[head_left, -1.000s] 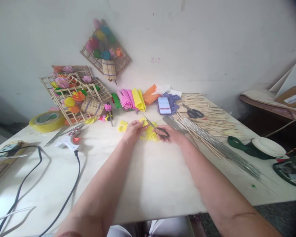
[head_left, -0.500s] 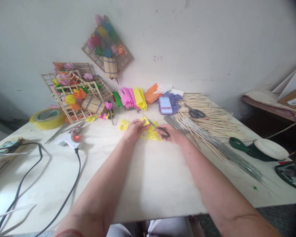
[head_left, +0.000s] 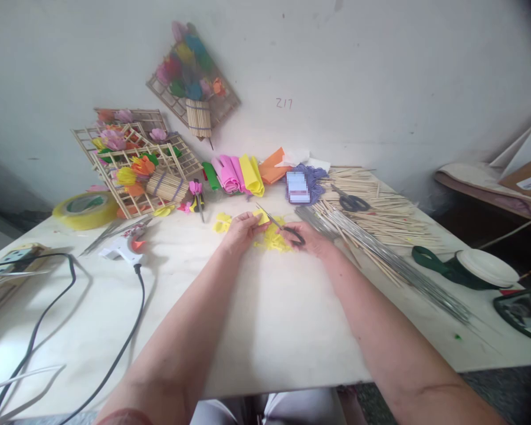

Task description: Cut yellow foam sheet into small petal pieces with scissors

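My left hand (head_left: 242,230) pinches a small piece of yellow paper (head_left: 261,217) between thumb and fingers. Black-handled scissors (head_left: 287,228) are in my right hand (head_left: 307,239), their blades pointing up and left, right beside the held piece. Whether the blades touch it I cannot tell. Beneath and between both hands lies a heap of yellow scraps (head_left: 274,239). Several cut yellow petal shapes (head_left: 222,223) rest on the table just left of my left hand.
Left: a glue gun (head_left: 126,247) with its cord, a tape roll (head_left: 86,209), a power strip (head_left: 13,271). Behind: flower-decorated stick frames (head_left: 137,165), rolled coloured paper (head_left: 230,174), a phone (head_left: 298,188). Right: wires (head_left: 389,265), sticks (head_left: 380,218), spare scissors (head_left: 354,202), green ribbon (head_left: 429,260).
Both hands stay almost in place, with the yellow piece and the scissors still held. The whole view has shifted very slightly.
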Demonstrator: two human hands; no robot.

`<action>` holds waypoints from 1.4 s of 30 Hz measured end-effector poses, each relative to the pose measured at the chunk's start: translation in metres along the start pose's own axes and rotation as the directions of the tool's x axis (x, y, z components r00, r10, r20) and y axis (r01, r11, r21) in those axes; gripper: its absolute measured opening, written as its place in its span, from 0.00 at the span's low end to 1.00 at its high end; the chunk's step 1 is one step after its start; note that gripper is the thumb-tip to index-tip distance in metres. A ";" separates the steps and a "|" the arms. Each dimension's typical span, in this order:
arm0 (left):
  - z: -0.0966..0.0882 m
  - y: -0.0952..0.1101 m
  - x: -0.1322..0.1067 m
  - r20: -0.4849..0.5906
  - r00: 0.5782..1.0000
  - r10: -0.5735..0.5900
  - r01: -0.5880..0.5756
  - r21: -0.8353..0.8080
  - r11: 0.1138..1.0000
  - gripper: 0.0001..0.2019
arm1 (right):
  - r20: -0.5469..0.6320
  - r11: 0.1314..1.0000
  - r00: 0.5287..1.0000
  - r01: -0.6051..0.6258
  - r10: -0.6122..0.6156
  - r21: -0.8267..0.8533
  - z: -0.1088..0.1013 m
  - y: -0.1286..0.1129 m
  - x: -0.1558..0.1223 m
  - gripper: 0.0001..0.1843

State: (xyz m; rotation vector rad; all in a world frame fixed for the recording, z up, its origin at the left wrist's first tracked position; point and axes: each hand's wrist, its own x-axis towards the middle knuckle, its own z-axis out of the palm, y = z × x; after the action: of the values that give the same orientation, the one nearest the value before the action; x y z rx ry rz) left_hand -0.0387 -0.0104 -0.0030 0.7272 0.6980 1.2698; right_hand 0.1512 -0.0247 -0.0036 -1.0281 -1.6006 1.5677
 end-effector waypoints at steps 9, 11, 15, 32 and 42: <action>-0.001 -0.001 0.001 -0.002 1.000 0.001 -0.001 0.005 1.000 0.07 | -0.008 1.000 1.000 0.010 -0.010 -0.018 0.000 0.001 0.000 0.15; 0.000 -0.001 0.001 -0.004 1.000 -0.001 0.001 0.003 1.000 0.07 | -0.010 0.999 1.000 0.015 -0.015 -0.028 0.000 0.001 0.000 0.15; -0.001 -0.001 0.001 -0.008 1.000 -0.003 0.002 -0.003 1.000 0.08 | -0.022 0.999 1.000 0.012 -0.012 -0.039 0.000 0.001 0.001 0.15; -0.002 -0.001 0.002 -0.003 1.000 -0.004 0.004 -0.010 1.000 0.08 | -0.026 0.999 1.000 0.006 -0.007 -0.043 -0.002 0.001 0.003 0.18; -0.003 -0.002 0.003 0.004 1.000 0.003 -0.003 -0.011 1.000 0.07 | -0.031 0.997 0.999 0.018 -0.020 -0.068 0.000 -0.004 -0.001 0.19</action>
State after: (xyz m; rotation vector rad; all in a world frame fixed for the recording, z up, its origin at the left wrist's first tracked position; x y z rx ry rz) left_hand -0.0394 -0.0072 -0.0064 0.7225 0.6865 1.2739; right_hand 0.1513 -0.0260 0.0002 -1.0657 -1.6477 1.4866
